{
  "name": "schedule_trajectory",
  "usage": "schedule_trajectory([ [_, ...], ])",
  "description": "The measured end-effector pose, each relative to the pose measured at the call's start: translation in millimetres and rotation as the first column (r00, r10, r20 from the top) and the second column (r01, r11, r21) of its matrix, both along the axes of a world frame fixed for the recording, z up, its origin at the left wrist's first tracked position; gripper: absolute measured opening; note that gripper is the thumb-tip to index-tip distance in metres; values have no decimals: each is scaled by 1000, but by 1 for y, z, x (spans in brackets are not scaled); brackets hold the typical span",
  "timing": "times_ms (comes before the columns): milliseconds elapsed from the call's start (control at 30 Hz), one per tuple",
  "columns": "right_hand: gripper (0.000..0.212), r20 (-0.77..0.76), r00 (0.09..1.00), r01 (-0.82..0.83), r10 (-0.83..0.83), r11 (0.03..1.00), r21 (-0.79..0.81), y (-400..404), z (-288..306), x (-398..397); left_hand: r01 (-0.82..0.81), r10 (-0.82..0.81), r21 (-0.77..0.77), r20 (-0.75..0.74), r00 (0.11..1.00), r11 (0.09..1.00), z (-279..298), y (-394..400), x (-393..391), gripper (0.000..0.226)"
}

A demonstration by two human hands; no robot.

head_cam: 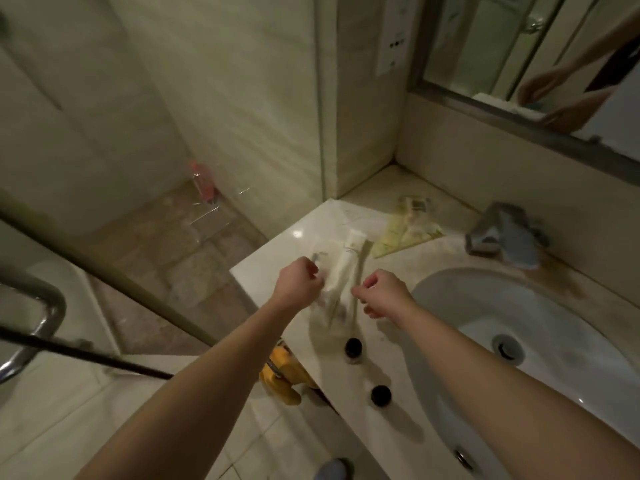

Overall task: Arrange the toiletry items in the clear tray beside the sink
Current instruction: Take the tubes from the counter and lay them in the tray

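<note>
A clear tray (320, 320) lies on the pale counter left of the sink, and it looks blurred. Inside it are a white tube (350, 259) and a thin clear-wrapped item (320, 254). My left hand (298, 282) is curled at the tray's left side. At the right side is my right hand (382, 293), its fingers pinched. Both seem to grip the tray's edges. Two small bottles with dark caps (353, 347) (381, 395) stand on the counter nearer to me. Yellow sachets (403, 232) lie behind the tray.
The white sink basin (519, 317) takes up the right, with a metal faucet (504, 233) behind it. A mirror (519, 57) hangs above. A yellow object (281, 375) sits below the counter's front edge. A glass shower partition and a chrome rail (41, 327) are at the left.
</note>
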State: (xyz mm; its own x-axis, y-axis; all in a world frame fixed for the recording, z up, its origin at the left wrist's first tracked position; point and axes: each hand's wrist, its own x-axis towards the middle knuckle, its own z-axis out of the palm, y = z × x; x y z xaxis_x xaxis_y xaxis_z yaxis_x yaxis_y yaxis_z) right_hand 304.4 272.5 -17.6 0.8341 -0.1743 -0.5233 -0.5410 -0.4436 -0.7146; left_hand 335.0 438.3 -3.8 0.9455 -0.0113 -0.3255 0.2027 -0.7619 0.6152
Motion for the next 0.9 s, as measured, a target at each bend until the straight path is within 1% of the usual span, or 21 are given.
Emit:
schedule_trajectory([
  [67,20,-52,997,57,-55,998,27,9,-11,15,86,-85,9,-69,994,996,-15,-6,8,35],
  [167,18,-101,983,156,-152,987,30,21,-28,33,174,-168,79,-79,983,982,-31,-14,22,34],
  [267,22,-116,976,190,-184,981,41,30,-38,47,250,-234,139,-124,964,958,-41,-22,37,33],
  [333,26,-117,972,212,-203,975,67,32,-39,52,276,-257,127,-143,956,953,-43,-26,42,31],
  [467,24,-96,978,193,-184,976,99,32,-32,58,233,-230,14,-104,968,972,-43,-26,45,29],
  [533,23,-50,979,201,-196,969,144,30,-24,61,187,-193,-79,-80,978,979,-35,-25,47,25],
  [600,17,22,971,231,-239,956,178,26,-11,63,151,-165,-180,-63,984,972,-22,-26,51,22],
  [633,18,63,963,245,-261,950,193,23,-2,63,141,-158,-231,-57,986,963,-14,-28,53,24],
  [667,25,97,955,255,-281,942,218,20,7,61,135,-154,-274,-48,987,952,-5,-29,54,26],
  [733,32,146,941,257,-305,926,276,10,28,56,132,-149,-330,-26,989,935,13,-34,54,32],
  [833,24,209,922,251,-326,914,318,-8,58,41,139,-160,-411,-16,987,901,38,-45,50,40],
  [900,18,259,897,266,-358,906,330,-23,76,27,191,-215,-435,-5,977,880,57,-57,44,45],
])
